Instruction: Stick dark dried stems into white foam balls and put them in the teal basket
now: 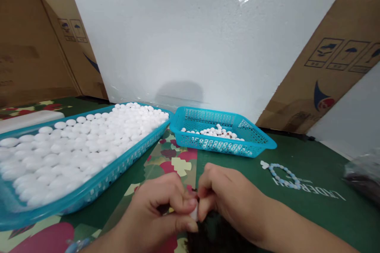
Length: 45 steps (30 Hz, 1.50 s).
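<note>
The left hand is curling almost closed, low in the middle of the view. Its thumb and fingers are pinching a small white bead. The right hand is curling in the same way, just beside the left one, and its fingertips are pressing on the same bead from the other side. So the bead is sitting right between the two hands, where the fingertips are meeting. Only a little bit of it is peeking out. Something dark is lying under the hands, but it is too hidden to tell what it is.

The hands are hovering over a counter that is wearing a green cloth with red and cream patches. To the left, a big blue tray is sitting on the counter, and it is holding lots and lots of white beads. Past the hands, a smaller blue basket is holding only a few white beads. To the right of the hands, well apart from them, a pale blue bead bracelet is lying flat on the cloth. A white foam board is standing at the back, with cardboard boxes leaning behind it on both sides.
</note>
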Tool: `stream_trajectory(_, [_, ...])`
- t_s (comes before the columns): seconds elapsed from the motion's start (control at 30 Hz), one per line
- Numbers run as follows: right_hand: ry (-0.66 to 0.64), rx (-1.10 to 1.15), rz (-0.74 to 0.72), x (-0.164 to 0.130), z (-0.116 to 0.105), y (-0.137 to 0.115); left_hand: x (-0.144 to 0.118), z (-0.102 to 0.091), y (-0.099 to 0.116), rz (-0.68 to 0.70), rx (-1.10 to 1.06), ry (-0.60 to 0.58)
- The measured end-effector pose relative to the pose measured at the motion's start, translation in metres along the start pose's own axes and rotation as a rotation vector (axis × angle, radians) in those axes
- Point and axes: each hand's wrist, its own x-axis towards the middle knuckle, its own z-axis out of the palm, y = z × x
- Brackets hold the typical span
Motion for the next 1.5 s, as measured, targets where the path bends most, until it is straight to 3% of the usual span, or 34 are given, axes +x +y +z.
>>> stream_trajectory(0.1, [0.030,-0.101,-0.102,0.003,-0.003,-0.004,0.000,0.010,-0.006,-0.081,0.022,-0.061])
stream_trajectory(0.23, [0.031,-0.051,-0.124,0.005,-0.006,-0.005,-0.004,0.017,-0.008,-0.201,-0.191,0.014])
stream_trajectory(0.43, [0.213,0.193,-0.156,0.007,-0.022,0.002,-0.004,0.006,-0.002,-0.126,-0.436,0.080])
stream_trajectory(0.53, [0.205,0.259,-0.231,0.007,-0.024,0.004,-0.003,0.005,-0.003,-0.139,-0.502,0.061])
stream_trajectory(0.7, [0.142,0.297,-0.267,0.005,-0.017,0.002,-0.004,0.005,-0.005,-0.127,-0.485,0.019])
stream_trajectory(0.87, [0.214,0.343,-0.239,0.004,-0.011,0.001,-0.004,0.003,-0.005,-0.089,-0.389,0.104])
stream_trajectory(1.13, [0.270,0.444,-0.013,0.003,-0.002,-0.002,-0.007,0.000,-0.007,0.040,-0.173,0.208])
stream_trajectory(1.33, [0.130,0.718,0.199,0.006,-0.007,-0.003,-0.009,-0.005,-0.008,0.047,-0.069,0.143])
stream_trajectory(1.5, [0.099,0.761,0.286,0.006,-0.012,-0.007,-0.006,-0.006,-0.007,0.034,-0.016,0.134])
